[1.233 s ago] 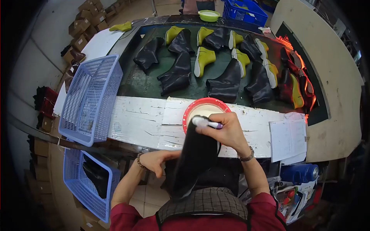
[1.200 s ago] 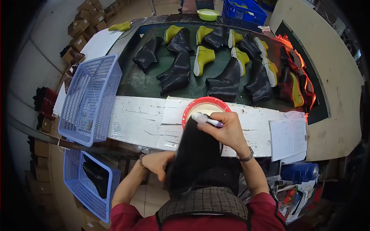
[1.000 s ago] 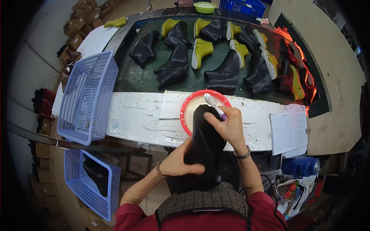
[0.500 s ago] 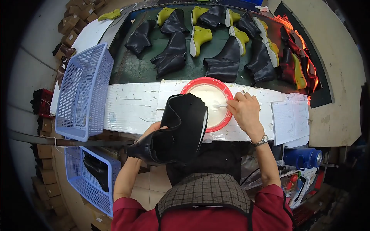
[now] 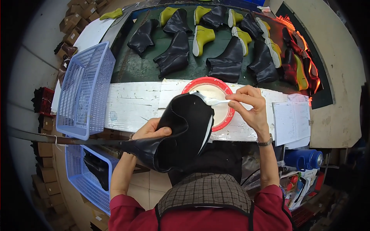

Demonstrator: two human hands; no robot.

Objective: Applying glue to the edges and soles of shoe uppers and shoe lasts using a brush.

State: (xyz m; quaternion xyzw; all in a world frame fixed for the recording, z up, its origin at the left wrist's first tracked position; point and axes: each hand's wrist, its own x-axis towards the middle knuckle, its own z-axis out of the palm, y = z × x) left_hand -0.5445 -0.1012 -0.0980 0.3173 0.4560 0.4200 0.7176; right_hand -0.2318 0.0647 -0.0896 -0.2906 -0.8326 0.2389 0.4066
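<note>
My left hand (image 5: 152, 130) grips a black leather boot upper (image 5: 190, 119) by its shaft, thumb on top, with the dark underside turned up and a white strip along its right edge. Between the thumb and fingers of my right hand (image 5: 251, 104) is a slim white brush (image 5: 220, 102). Its white-coated head meets the far end of the upper, where a white smear shows. Below and behind them sits a red-rimmed bowl (image 5: 230, 116) of creamy white paste (image 5: 220, 111), partly covered by the upper.
Several black boots (image 5: 225, 59) and yellow lasts (image 5: 203, 38) lie on the green surface (image 5: 125, 71) beyond. A glowing red heater (image 5: 304, 44) is at far right. Blue baskets (image 5: 86, 90) stand left; an open notebook (image 5: 291, 119) and blue flask (image 5: 302, 159) are right.
The brush has come out of the paste onto the far end of the upper. My right hand has shifted slightly right, and the upper has tilted, showing more of my left thumb.
</note>
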